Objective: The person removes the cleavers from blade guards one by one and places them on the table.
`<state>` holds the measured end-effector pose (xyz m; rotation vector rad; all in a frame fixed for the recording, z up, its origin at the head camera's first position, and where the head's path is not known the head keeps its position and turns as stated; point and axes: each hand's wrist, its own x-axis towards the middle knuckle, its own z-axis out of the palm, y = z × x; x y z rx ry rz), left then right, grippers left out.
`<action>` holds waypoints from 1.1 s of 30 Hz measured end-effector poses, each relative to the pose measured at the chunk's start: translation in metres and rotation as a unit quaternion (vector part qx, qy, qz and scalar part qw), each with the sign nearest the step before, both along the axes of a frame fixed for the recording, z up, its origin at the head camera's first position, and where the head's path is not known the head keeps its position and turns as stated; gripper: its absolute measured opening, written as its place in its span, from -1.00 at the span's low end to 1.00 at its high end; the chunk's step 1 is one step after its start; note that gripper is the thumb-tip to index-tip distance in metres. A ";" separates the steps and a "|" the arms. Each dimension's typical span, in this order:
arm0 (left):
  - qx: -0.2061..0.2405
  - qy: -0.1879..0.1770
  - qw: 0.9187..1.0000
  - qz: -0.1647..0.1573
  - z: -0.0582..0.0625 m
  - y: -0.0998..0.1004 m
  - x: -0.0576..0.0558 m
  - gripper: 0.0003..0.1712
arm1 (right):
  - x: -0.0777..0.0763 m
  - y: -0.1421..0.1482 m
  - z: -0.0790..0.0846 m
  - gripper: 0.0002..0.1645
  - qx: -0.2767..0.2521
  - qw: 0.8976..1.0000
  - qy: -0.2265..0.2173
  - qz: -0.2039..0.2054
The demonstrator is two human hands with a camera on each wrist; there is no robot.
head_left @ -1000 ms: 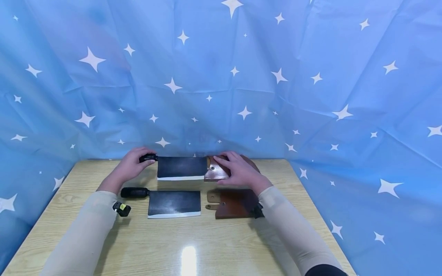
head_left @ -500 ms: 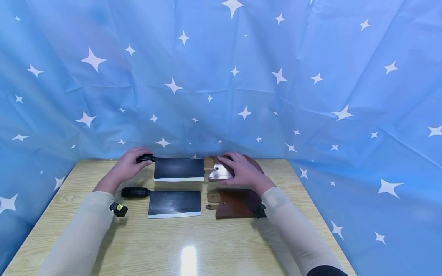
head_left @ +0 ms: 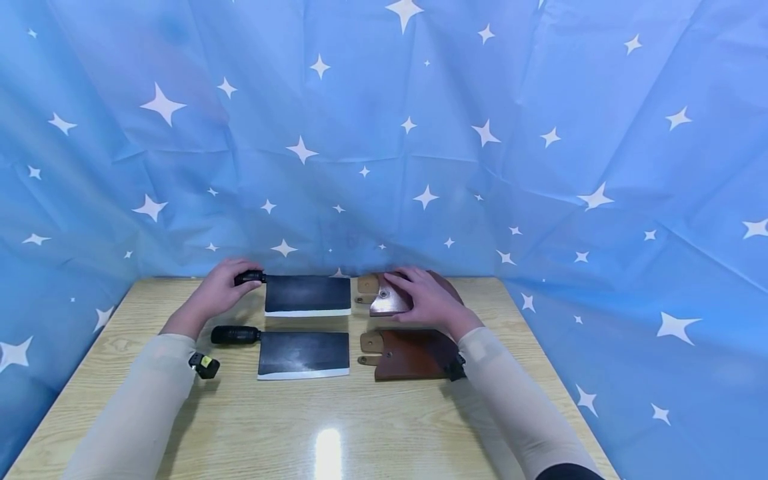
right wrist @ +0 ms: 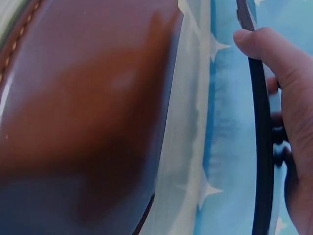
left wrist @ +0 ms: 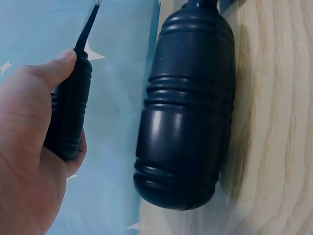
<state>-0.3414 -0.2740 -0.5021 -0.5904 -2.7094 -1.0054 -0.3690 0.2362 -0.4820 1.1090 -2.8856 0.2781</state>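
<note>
My left hand (head_left: 217, 293) grips the black ridged handle (left wrist: 68, 110) of the far cleaver (head_left: 308, 295), whose dark blade has a pale lower edge. Across from it, my right hand (head_left: 429, 301) holds the far brown leather sheath (head_left: 390, 300) between thumb and fingers. A narrow gap separates blade tip from sheath mouth, where two tan straps stick out. In the right wrist view, this held sheath (right wrist: 262, 142) appears edge-on. The fingers behind it are partly hidden.
Closer to me on the wooden table (head_left: 300, 427) lie a second cleaver (head_left: 303, 355) and a second brown sheath (head_left: 414, 355), side by side and apart. A blue star-patterned cloth (head_left: 360, 133) hangs behind the table's far edge.
The far cleaver has moved left with my left hand, and the far sheath slightly right with my right hand. Their ends met before and now stand apart. The nearer pair stays put.
</note>
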 end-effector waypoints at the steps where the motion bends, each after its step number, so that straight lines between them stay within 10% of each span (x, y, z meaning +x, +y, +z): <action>1: 0.000 0.001 1.000 -0.001 -0.001 0.000 -0.001 -0.57 | -0.001 0.001 -0.001 0.20 0.002 1.000 0.000 -0.003; 33: -0.016 -0.034 0.999 -0.007 -0.027 -0.001 -0.013 -0.60 | -0.012 0.009 -0.031 0.24 0.002 0.999 -0.039 -0.008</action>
